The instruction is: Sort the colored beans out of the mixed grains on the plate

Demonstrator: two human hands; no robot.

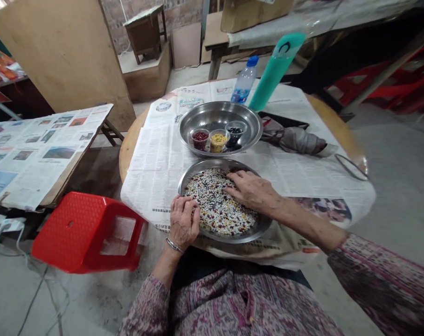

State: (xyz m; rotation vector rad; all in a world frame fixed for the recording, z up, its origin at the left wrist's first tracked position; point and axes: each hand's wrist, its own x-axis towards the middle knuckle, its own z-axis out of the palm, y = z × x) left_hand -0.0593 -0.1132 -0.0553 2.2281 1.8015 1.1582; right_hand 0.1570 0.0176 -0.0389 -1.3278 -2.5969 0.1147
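A steel tray (229, 164) full of mixed beans (215, 205), white, red, yellow and black, sits at the near edge of a round table. My left hand (182, 223) rests on the tray's left rim, fingers curled over the beans. My right hand (251, 189) lies flat on the beans at the right side, fingertips pressing into them. Behind it, a second steel tray (218, 114) holds three small clear cups: red beans (200, 138), yellow beans (218, 140) and black beans (235, 132).
Newspaper (156, 163) covers the round table. A water bottle (245, 81), a teal cylinder (276, 67) and a folded umbrella (295, 140) lie behind the trays. A red plastic stool (86, 231) stands at the left, beside another newspaper-covered table (33, 154).
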